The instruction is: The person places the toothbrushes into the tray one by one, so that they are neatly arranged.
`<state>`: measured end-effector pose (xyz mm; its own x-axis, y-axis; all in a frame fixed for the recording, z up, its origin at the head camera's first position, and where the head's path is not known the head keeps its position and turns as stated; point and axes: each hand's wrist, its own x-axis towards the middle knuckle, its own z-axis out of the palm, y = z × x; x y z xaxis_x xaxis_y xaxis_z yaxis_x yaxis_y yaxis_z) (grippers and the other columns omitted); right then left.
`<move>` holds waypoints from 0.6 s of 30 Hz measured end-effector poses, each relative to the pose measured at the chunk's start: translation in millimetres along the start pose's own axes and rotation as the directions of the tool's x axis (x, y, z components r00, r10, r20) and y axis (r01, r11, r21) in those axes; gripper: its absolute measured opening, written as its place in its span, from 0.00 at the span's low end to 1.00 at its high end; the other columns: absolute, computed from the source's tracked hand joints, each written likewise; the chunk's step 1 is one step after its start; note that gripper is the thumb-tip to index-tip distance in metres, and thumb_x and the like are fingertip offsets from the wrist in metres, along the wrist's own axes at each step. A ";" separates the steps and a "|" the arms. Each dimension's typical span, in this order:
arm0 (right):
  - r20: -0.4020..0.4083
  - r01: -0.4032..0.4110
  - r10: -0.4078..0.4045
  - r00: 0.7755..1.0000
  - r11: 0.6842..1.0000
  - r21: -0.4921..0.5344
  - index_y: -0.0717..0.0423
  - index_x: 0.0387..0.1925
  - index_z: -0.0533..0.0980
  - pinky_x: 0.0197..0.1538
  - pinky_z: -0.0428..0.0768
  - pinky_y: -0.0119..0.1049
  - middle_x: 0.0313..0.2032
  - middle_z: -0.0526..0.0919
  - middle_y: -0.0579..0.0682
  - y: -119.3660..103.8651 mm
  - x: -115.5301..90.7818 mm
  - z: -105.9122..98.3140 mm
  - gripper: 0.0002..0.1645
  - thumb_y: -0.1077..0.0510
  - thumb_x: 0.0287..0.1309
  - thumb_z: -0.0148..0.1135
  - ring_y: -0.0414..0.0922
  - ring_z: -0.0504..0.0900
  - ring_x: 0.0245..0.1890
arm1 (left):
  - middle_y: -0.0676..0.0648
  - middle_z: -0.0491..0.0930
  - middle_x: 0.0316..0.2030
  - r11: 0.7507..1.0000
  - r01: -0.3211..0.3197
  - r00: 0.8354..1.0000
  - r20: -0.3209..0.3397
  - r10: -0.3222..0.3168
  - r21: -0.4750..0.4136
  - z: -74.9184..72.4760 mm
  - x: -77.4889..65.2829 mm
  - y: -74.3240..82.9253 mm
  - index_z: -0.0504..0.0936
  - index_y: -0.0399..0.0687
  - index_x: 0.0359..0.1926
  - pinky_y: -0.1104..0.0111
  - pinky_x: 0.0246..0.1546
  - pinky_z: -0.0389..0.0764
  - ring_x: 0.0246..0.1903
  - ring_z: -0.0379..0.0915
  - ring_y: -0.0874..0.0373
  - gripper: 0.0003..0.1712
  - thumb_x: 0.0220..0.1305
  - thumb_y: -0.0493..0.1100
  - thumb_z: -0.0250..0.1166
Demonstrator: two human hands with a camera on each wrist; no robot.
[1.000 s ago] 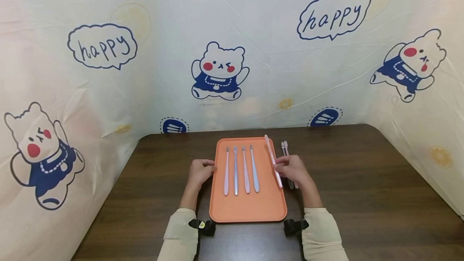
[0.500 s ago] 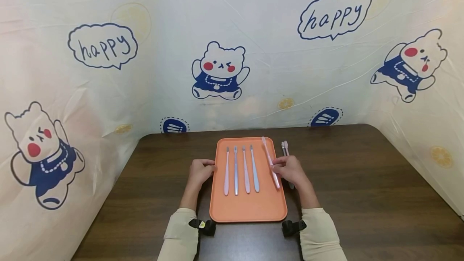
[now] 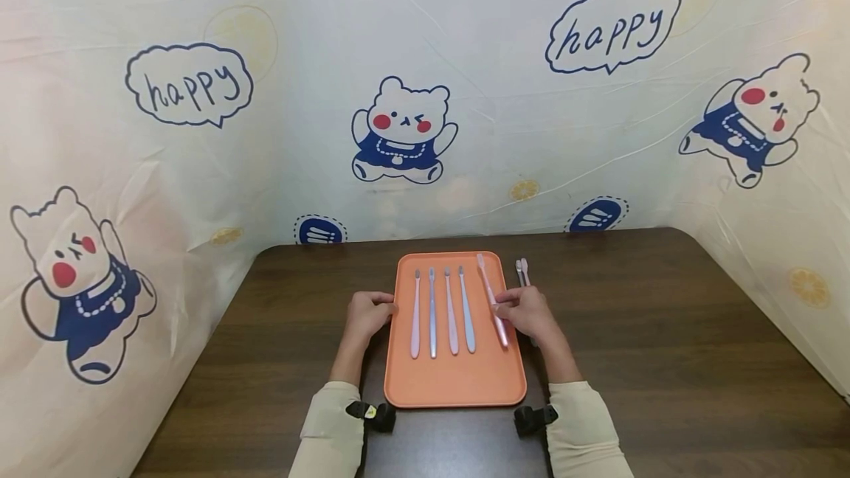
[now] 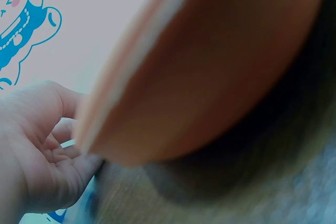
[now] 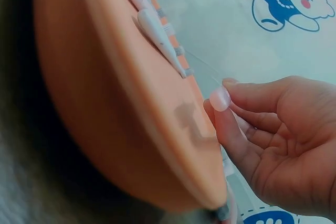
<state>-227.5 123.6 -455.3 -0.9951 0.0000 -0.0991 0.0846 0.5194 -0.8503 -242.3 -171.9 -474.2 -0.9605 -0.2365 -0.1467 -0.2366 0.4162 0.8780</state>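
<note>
An orange tray [image 3: 454, 386] lies on the table, with several pink and blue toothbrushes [image 3: 452, 316] side by side on its left and middle. My left hand [image 3: 367, 313] holds the tray's left edge, thumb and fingers on the rim in the left wrist view. Over the tray's right part, my right hand [image 3: 527, 314] pinches a pink toothbrush [image 3: 488, 285], its bristle end pointing away from me and slightly left. In the right wrist view, the handle end [image 5: 220, 99] sits between thumb and fingertips, apart from the tray surface, above its shadow.
Two more toothbrushes [image 3: 522, 271] lie on the dark wooden table [image 3: 651, 345] just right of the tray, partly hidden behind my right hand. A printed curtain [image 3: 491, 109] encloses the table at the back and sides.
My right hand has carried the pink toothbrush a little left, from the tray's right rim to over its surface. The left hand stays on the tray edge.
</note>
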 end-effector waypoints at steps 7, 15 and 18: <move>0.014 0.000 0.001 1.000 1.000 -0.015 0.68 0.47 0.84 0.35 0.83 0.33 0.37 0.89 0.61 -3.4 -0.6 4.8 0.14 0.64 0.60 0.67 0.41 0.83 0.31 | 0.37 0.88 0.42 1.000 0.000 1.000 -0.002 0.000 0.012 -0.1 -1.4 0.9 0.89 0.37 0.44 0.70 0.34 0.82 0.32 0.81 0.58 0.12 0.60 0.37 0.68; -0.014 0.006 -0.007 1.000 0.999 -0.052 0.68 0.47 0.84 0.35 0.83 0.34 0.37 0.88 0.60 -5.1 -0.4 10.8 0.14 0.64 0.61 0.67 0.43 0.82 0.31 | 0.37 0.87 0.43 1.000 0.000 1.000 0.007 0.000 0.001 -0.9 -0.5 0.2 0.89 0.37 0.44 0.69 0.34 0.83 0.32 0.81 0.58 0.13 0.60 0.37 0.68; -0.017 0.002 -0.003 1.000 0.998 -0.064 0.67 0.47 0.84 0.35 0.83 0.34 0.37 0.88 0.60 -6.1 -0.9 13.0 0.14 0.63 0.62 0.67 0.43 0.82 0.31 | 0.37 0.87 0.43 1.000 0.001 1.000 0.006 -0.001 -0.002 -1.1 -0.5 -0.1 0.89 0.37 0.44 0.68 0.35 0.84 0.32 0.81 0.58 0.13 0.60 0.37 0.68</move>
<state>-226.5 109.4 -456.8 -0.9960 0.0129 -0.0882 0.0796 0.5733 -0.8155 -241.7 -172.7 -473.8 -0.9611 -0.2314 -0.1508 -0.2375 0.4139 0.8788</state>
